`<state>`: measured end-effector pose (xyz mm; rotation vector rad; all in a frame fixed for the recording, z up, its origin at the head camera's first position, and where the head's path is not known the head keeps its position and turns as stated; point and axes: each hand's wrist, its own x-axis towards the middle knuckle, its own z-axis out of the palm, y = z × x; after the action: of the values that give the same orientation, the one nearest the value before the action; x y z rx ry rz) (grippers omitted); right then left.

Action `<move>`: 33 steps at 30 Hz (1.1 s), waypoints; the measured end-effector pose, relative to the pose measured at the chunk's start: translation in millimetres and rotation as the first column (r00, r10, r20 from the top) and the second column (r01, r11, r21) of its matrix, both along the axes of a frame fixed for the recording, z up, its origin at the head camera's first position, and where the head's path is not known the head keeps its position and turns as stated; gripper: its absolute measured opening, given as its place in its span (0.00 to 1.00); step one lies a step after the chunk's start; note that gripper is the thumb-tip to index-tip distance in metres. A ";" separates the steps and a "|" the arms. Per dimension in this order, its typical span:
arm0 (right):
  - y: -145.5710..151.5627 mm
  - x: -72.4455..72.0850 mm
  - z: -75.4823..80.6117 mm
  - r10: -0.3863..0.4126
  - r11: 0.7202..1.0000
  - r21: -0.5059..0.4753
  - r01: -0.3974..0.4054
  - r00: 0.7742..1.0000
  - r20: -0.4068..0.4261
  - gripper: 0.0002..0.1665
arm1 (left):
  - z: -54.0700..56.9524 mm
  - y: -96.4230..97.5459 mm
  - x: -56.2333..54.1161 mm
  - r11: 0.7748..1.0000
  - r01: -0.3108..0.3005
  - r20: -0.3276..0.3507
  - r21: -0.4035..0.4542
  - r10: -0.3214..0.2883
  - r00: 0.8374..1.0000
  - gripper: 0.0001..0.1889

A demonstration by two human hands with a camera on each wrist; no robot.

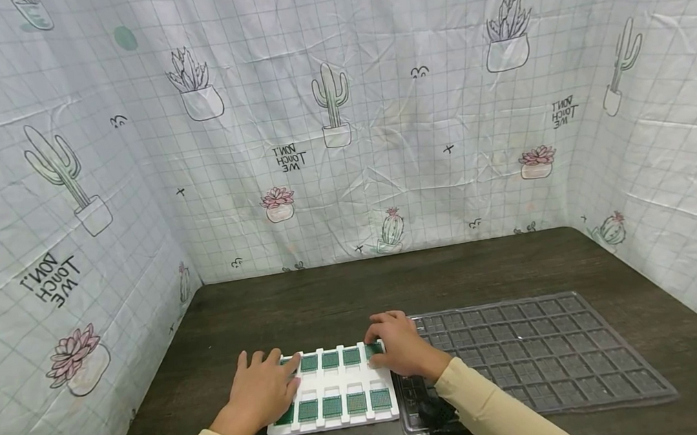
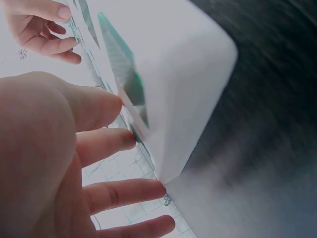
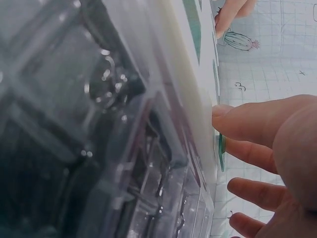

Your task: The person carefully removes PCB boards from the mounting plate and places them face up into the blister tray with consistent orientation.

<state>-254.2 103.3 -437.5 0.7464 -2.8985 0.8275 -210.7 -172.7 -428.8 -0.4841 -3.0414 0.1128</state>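
A white foam tray (image 1: 338, 381) holds two rows of small green circuit boards (image 1: 356, 402). My right hand (image 1: 399, 344) reaches over its far right corner and pinches a green circuit board (image 3: 221, 152) between thumb and index finger, the board standing slightly proud of the tray in the right wrist view. On the tray's left end rests my left hand (image 1: 262, 389), fingers spread and relaxed. The left thumb and fingertips touch the tray's edge beside a board (image 2: 121, 64) in its slot, as the left wrist view shows. Part of the left boards is hidden under that hand.
A clear plastic tray (image 1: 520, 334) with many square pockets lies right of the white tray, its near left part under my right forearm. Both stand on a dark wooden table (image 1: 269, 307). A printed cloth (image 1: 344, 169) hangs around the back and sides.
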 end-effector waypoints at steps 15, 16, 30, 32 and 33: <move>4.2 -1.2 3.2 -0.009 1.000 0.004 0.009 1.000 -0.013 0.12 | 0.3 1.5 -1.5 1.000 -0.013 0.022 -0.012 0.013 1.000 0.24; 4.8 -1.5 3.3 -0.008 1.000 0.000 0.008 1.000 -0.012 0.12 | 0.2 1.9 -1.7 1.000 -0.017 0.025 -0.013 0.017 1.000 0.24; 9.3 -3.7 4.1 -0.032 0.999 0.009 0.032 0.999 -0.001 0.13 | 2.3 3.0 -1.3 0.999 -0.020 0.012 -0.031 0.020 1.000 0.23; 9.9 -4.2 3.8 -0.038 0.999 0.014 0.038 0.999 -0.008 0.12 | 2.2 3.2 -1.3 0.999 -0.021 0.010 -0.030 0.021 1.000 0.23; 10.2 -4.5 3.6 -0.041 0.999 0.015 0.041 0.999 -0.011 0.12 | 2.1 3.3 -1.3 0.999 -0.021 0.011 -0.030 0.022 1.000 0.23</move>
<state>-258.8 113.5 -433.9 0.6880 -2.9033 0.7950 -212.0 -169.4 -426.7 -0.4559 -3.0610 0.1570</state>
